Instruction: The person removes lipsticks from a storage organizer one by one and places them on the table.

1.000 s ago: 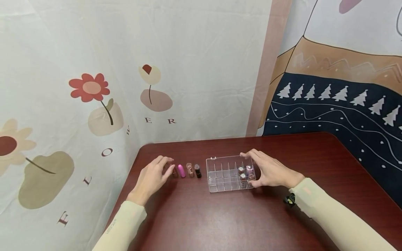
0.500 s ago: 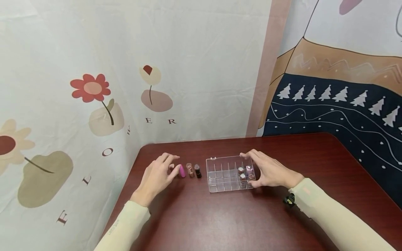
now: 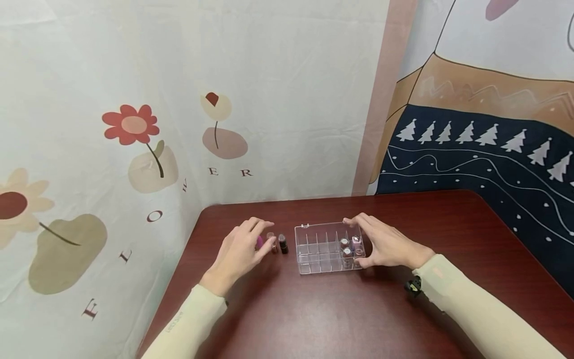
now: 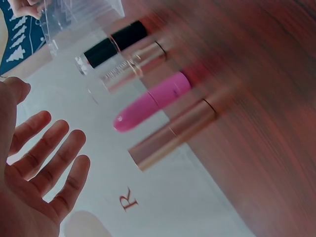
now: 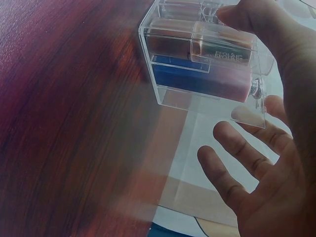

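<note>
My left hand (image 3: 239, 254) hovers above a row of upright lipsticks, fingers spread and holding nothing. In the left wrist view the row has a rose-gold tube (image 4: 173, 134), a bright pink tube (image 4: 152, 102), a clear-capped gold one (image 4: 136, 67) and a black one (image 4: 116, 44). From the head, the hand hides the rose-gold tube and part of the pink one. My right hand (image 3: 389, 243) grips the right end of a clear divided organizer (image 3: 319, 257), thumb at the front edge and fingers at the back. Several tubes, including a blue-and-pink one (image 5: 200, 81), stand in its right-hand compartments.
The dark red wooden table (image 3: 305, 309) ends at a pale flower-printed cloth (image 3: 287, 99) behind and on the left. A navy cloth with white trees (image 3: 475, 149) hangs at the right.
My left hand has moved right along the row, from the rose-gold tube to over the pink and clear-capped ones. My right hand and the organizer have stayed in place.
</note>
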Demonstrator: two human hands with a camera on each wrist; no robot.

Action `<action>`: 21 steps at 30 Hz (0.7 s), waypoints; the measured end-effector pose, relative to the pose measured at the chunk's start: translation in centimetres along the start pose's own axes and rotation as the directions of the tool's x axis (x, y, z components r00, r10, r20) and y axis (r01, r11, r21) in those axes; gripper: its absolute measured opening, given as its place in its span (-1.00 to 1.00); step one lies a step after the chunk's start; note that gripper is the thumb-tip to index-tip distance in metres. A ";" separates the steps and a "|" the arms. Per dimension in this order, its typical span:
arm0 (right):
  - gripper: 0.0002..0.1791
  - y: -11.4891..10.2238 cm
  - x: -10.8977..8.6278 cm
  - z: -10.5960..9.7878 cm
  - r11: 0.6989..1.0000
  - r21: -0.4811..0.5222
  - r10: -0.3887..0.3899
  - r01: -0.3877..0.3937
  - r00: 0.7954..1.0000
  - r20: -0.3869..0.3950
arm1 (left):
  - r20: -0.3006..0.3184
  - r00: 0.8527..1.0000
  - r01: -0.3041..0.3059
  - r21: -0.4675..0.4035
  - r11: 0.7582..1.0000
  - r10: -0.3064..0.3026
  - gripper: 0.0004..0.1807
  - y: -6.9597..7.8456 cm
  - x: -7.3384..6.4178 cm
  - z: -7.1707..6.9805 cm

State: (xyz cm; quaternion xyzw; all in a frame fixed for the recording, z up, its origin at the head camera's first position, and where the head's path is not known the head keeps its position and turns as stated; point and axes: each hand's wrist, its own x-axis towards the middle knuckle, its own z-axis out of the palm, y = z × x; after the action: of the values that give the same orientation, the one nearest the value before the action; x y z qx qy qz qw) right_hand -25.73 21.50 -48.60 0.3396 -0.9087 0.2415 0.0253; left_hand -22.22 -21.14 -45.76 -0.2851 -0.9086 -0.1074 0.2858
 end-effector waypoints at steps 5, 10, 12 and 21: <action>0.18 0.0 0.0 0.0 1.000 0.001 0.004 -0.004 1.000 0.005 | -0.012 0.999 -0.038 -0.011 0.999 0.038 -0.62 1.3 0.7 0.4; 0.19 0.0 0.1 0.0 1.000 -0.004 0.003 -0.003 1.000 0.001 | 0.011 0.997 -0.082 0.003 0.997 0.082 -0.63 2.8 1.5 1.2; 0.19 0.0 0.1 0.0 1.000 -0.009 0.004 -0.004 1.000 0.001 | 0.016 0.994 -0.104 0.013 0.994 0.104 -0.64 3.5 1.8 1.6; 0.17 -0.2 0.0 0.0 1.000 0.009 0.024 -0.024 1.000 0.014 | 0.024 0.981 -0.191 -0.006 0.981 0.192 -0.62 6.3 3.2 3.1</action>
State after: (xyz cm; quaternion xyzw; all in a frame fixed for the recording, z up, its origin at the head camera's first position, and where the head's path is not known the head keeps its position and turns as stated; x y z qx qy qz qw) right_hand -25.64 21.39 -48.55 0.3303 -0.9118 0.2433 0.0145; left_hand -22.11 -13.41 -46.22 -0.3730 -0.8801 -0.0776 0.2832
